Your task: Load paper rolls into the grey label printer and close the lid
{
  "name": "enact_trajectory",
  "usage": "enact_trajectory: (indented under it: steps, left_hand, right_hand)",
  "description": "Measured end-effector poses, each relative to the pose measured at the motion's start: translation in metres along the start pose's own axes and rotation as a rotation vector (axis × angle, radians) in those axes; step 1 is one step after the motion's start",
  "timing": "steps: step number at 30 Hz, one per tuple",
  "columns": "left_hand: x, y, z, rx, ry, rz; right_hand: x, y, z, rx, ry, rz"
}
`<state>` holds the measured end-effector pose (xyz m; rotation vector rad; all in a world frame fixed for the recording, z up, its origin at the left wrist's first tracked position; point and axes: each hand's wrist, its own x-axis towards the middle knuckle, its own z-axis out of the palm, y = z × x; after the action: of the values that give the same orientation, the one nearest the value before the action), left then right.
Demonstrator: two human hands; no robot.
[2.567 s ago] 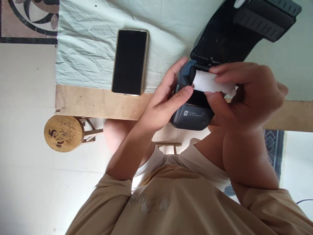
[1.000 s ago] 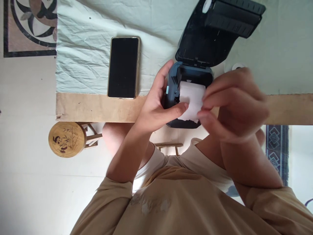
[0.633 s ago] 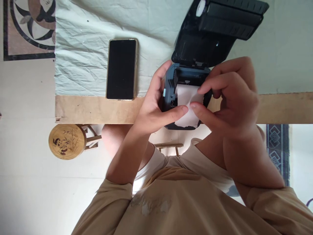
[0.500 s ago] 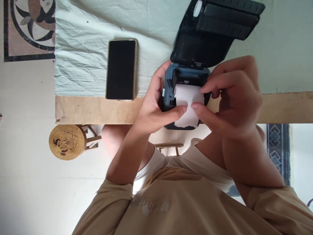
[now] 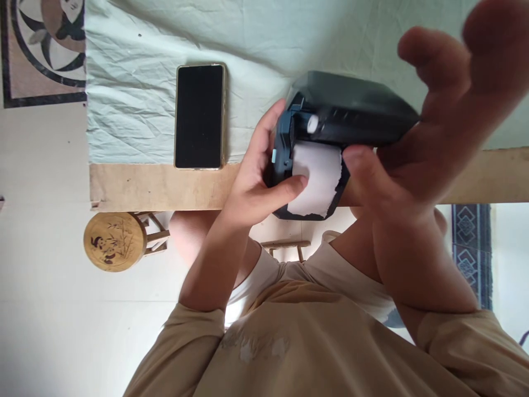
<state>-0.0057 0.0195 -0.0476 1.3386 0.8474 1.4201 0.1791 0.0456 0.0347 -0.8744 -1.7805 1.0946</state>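
Nearest the camera, the person's beige shirt (image 5: 289, 342) filled the lower part of the view, with both forearms reaching up from it toward the table edge. The left hand (image 5: 258, 179) was wrapped around the left side of a small dark printer (image 5: 289, 149), its thumb pressed onto the strip of white paper (image 5: 316, 179) that came out of the printer's front, so this hand was closed on the printer and pinned the paper. The paper's lower edge was ragged and hung over the printer's near face. The right hand (image 5: 417, 132) lay over the printer's lid (image 5: 355, 113), palm on its right end and thumb below near the paper's right edge, while the fingers were spread and lifted above the lid; the lid stood almost shut over the paper. The printer sat at the near edge of the wooden table (image 5: 161, 184), partly on the pale green cloth (image 5: 136, 82). A phone (image 5: 199, 116) with a dark screen lay flat on the cloth, to the left of the printer and apart from it. Below the table edge, on the floor, stood a small round wooden stool (image 5: 113, 241) with a panda picture on it
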Motion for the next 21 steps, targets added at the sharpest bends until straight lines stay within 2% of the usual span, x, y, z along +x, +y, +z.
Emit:
enact_trajectory:
  steps: [3,7,11,15,18,21]
  left_hand:
    - [0.000,0.003,0.003,-0.031,0.001,0.016]
    - [-0.004,0.016,0.010,-0.005,0.022,0.030]
    - [-0.006,0.022,0.012,0.044,0.033,-0.024]
    - [-0.005,0.009,0.006,0.055,-0.004,-0.038]
    - [-0.002,-0.005,0.003,0.048,0.001,0.058]
    - [-0.002,-0.009,0.003,0.032,0.025,0.130]
  right_hand:
    - [0.002,-0.002,0.003,-0.167,0.100,-0.178]
    - [0.003,0.004,0.005,-0.232,0.140,-0.263]
    - [0.002,0.009,0.001,-0.288,0.106,-0.311]
    - [0.001,0.013,-0.002,-0.355,0.044,-0.372]
    - [0.004,0.014,-0.002,-0.384,0.019,-0.435]
    - [0.008,0.014,-0.002,-0.415,-0.059,-0.515]
